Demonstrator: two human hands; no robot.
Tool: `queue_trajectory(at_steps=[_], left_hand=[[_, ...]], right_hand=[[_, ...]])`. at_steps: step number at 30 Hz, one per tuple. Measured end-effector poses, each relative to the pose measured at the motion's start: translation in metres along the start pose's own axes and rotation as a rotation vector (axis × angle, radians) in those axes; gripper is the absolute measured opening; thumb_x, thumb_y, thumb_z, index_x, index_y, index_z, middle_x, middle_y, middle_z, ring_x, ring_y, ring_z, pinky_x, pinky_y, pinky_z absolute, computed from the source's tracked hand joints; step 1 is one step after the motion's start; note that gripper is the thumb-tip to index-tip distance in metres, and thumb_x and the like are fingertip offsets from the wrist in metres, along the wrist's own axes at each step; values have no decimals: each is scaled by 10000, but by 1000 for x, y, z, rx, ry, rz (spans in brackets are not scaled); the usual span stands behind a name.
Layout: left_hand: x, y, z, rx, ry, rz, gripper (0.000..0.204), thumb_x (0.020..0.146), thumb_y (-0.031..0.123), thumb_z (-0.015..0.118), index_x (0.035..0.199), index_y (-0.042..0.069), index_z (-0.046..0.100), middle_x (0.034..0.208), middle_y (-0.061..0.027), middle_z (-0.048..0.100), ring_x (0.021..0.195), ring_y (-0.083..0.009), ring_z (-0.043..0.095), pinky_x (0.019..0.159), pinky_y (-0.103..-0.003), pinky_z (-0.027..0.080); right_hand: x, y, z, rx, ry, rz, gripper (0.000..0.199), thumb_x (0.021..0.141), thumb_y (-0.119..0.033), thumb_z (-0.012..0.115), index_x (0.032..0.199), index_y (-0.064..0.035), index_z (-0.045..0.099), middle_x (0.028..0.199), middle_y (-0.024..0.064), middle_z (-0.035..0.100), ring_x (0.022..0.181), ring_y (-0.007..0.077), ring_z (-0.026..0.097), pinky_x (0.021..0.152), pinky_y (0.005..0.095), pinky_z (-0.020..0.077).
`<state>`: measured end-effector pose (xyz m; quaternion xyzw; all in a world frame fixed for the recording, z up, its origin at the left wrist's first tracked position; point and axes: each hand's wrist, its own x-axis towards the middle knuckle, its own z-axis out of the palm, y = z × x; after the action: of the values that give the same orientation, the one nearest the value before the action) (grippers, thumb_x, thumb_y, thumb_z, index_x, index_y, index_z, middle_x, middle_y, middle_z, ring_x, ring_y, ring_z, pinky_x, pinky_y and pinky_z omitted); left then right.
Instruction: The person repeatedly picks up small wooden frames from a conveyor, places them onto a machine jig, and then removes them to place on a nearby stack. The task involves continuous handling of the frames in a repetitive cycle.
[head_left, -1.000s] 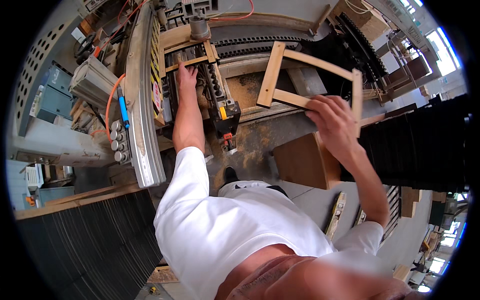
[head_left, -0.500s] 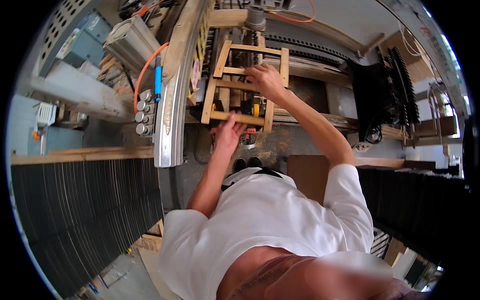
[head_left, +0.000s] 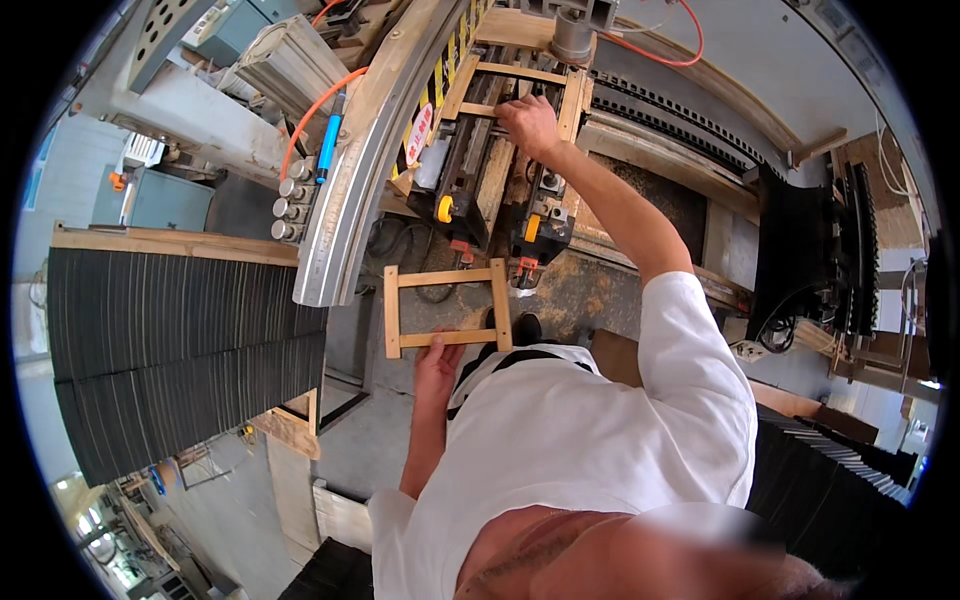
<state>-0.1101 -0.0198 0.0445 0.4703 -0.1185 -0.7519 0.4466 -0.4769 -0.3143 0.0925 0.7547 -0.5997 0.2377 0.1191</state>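
Observation:
In my left hand is a small rectangular wooden frame, gripped by its near rail. It hangs over the floor just in front of my body, its two side pieces running a little past the rails. My right hand reaches forward into the machine, its fingers closed at the near rail of a second wooden frame. That frame lies on the machine's bed under a grey metal cylinder. Partly hidden by my right hand is the end of the rail it touches.
Black clamp blocks with yellow knobs sit between the two frames. A long metal beam with a blue air fitting and an orange hose runs along the left. Stacks of dark strips stand at left and right. Sawdust covers the floor.
My left hand has drawn one wooden frame back toward my body and left, away from the machine. The other frame stays at the machine with my right hand on it. The view has shifted.

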Motion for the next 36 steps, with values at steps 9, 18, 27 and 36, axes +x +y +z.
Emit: queue_trajectory(at_steps=[9,18,27,36], left_hand=[[11,-23,-46,-52,176,104,315,938,214,608,1193,44,537,1167,-88,607,1068,-203,594,941,-370,496],[24,-37,-63,-21,313,83,374,931,213,617,1238,25,513,1161,-93,600,1060,-219,588,950,-374,490],[9,-42,-98,-60,402,152,300,911,192,648,1157,47,558,1065,-65,637,933,-188,622,826,-363,532],[-50,-39,-157,-135,585,292,238,911,166,644,1111,53,582,937,-30,634,735,-143,612,629,-285,544]], right_hand=[[38,37,1,-97,-198,42,185,859,-226,599,1025,-169,654,904,93,703,1026,271,584,843,418,394],[41,47,8,-139,-179,-14,194,861,-270,616,1030,-179,643,853,89,702,967,277,614,819,412,399],[41,47,5,-117,-194,-26,177,866,-278,622,1028,-209,631,860,74,687,947,267,608,802,411,389],[43,47,18,-105,-101,-50,195,831,-317,651,983,-197,634,862,70,693,896,286,639,810,434,424]])
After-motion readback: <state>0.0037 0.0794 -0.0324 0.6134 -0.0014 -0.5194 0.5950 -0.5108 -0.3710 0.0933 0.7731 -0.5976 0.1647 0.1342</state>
